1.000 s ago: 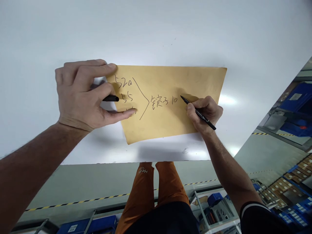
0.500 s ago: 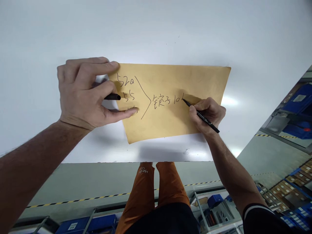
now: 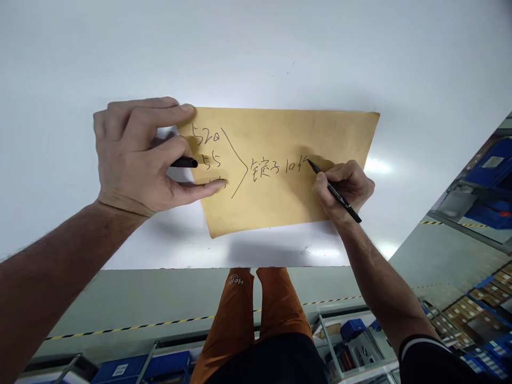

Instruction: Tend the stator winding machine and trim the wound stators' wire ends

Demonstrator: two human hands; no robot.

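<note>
A sheet of yellow-brown paper point(image 3: 280, 205) lies on the white table, bearing handwritten numbers at its left and characters with "10" near its middle. My right hand point(image 3: 347, 188) grips a slim black marker point(image 3: 340, 197), whose tip touches the paper just after the last strokes. At the paper's left end, my left hand point(image 3: 138, 154) presses down with thumb and forefinger spread on it. A black marker cap point(image 3: 186, 162) sticks out from between the fingers of that hand; its other end is hidden. The thumb partly covers the lowest number.
The white table point(image 3: 256, 53) ends at a front edge close to my legs point(image 3: 236, 320). Blue bins point(image 3: 166, 365) stand on racks behind me, and more shelves with blue bins point(image 3: 494, 160) and boxes are at the right, beyond the table edge.
The marker tip has moved slightly right, and more strokes now follow the "10". My left hand stays in place on the paper with the cap.
</note>
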